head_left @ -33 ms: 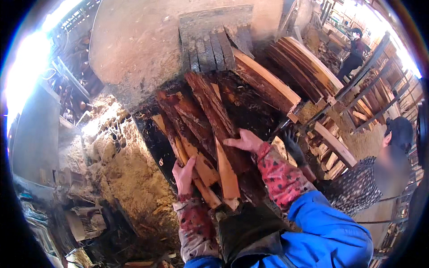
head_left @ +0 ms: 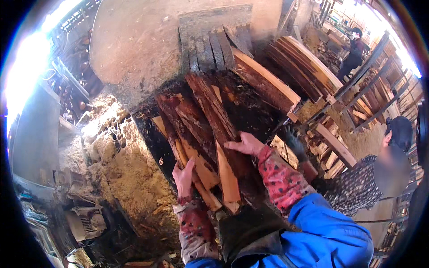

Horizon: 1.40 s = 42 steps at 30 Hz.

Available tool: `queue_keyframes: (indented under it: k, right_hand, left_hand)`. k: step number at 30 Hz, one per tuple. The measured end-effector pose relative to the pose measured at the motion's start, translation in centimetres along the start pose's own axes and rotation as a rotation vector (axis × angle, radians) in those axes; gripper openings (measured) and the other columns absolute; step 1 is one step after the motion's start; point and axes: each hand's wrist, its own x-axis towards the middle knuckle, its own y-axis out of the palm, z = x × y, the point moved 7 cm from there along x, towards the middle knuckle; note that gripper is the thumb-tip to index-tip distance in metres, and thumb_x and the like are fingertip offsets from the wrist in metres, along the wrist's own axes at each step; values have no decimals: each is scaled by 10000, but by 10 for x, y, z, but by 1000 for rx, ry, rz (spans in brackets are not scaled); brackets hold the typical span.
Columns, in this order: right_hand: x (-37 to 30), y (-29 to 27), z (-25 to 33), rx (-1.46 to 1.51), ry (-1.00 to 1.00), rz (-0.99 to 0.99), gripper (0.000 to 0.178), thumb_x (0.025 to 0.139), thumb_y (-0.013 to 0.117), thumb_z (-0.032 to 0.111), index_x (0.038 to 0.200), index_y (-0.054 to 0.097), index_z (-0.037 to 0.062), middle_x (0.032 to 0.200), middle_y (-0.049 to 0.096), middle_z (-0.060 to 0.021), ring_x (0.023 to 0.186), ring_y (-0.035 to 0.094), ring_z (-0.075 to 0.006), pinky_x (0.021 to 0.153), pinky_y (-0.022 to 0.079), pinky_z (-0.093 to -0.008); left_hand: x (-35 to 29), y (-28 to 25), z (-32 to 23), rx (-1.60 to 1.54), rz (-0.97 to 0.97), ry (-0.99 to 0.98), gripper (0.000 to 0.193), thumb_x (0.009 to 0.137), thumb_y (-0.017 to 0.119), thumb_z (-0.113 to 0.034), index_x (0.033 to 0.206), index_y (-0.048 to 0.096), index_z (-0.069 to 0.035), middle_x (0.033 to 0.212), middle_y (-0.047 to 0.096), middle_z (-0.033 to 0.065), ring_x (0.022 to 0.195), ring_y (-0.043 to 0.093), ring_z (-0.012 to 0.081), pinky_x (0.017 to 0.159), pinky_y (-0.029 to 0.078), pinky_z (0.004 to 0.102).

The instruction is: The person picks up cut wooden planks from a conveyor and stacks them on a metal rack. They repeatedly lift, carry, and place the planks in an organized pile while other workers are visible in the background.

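Observation:
Several bark-covered wood slabs (head_left: 210, 114) lie lengthwise in front of me on a dark, debris-strewn surface (head_left: 149, 129). Some show pale sawn faces, among them a tapering piece (head_left: 228, 178) near my body. My left hand (head_left: 183, 177) grips the left edge of the bundle, its thumb lying along a narrow pale strip. On the opposite side, my right hand (head_left: 246, 144) holds a dark bark slab, thumb across its top; its other fingers are partly hidden. Dark worn strips (head_left: 205, 51) hang at the far end of the slabs, below a big tan panel (head_left: 134, 44).
To the right, a co-worker (head_left: 357, 183) in a dotted top reaches in with a dark-gloved hand (head_left: 295, 145). A thick timber (head_left: 268, 82) and stacked boards (head_left: 308, 67) lie beyond. Sawdust (head_left: 116, 156) is heaped at left. Another person (head_left: 353, 53) stands far right.
The co-worker's gloved hand has shifted very slightly. My hands and the wood slabs stay practically where they were.

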Motion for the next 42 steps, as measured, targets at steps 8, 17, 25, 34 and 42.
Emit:
queue_keyframes:
  k: [8,17,25,34,42]
  right_hand:
    - [-125,54,-6,112,-13,-202,870,727,627,637,1196,487,-82,1163,554,-217,1090,523,-321,943,396,-380]
    - [-126,61,-6,588,284,-83,704,813,648,454,1240,463,-74,1167,556,-125,1043,521,-192,921,407,-311]
    - [-163,83,-18,705,288,195,818,768,705,392,1342,329,-52,1261,495,-142,1117,507,-226,977,385,-348]
    - [-150,103,-30,716,209,392,649,820,660,236,1346,347,20,1241,511,-105,1108,509,-225,961,404,-366]
    - [-164,115,-111,748,323,333,621,833,646,244,1333,360,11,1209,520,-128,1075,521,-243,914,436,-365]
  left_hand:
    - [-91,-44,54,-135,-137,-175,608,775,724,-302,1177,499,94,1029,597,81,890,545,152,773,444,275]
    - [-104,-38,52,-182,-26,-87,595,828,656,-365,1213,487,55,1046,590,72,900,541,155,774,434,271]
    - [-172,-37,72,-377,21,-367,402,881,584,-313,1148,546,-15,998,610,66,864,596,166,757,479,308]
    - [-201,-14,99,-785,80,-334,370,903,529,-362,1104,558,-53,945,622,56,812,602,171,708,492,312]
    - [-244,4,147,-718,-77,-306,531,811,654,-425,1140,564,-18,969,613,65,852,570,175,764,462,320]
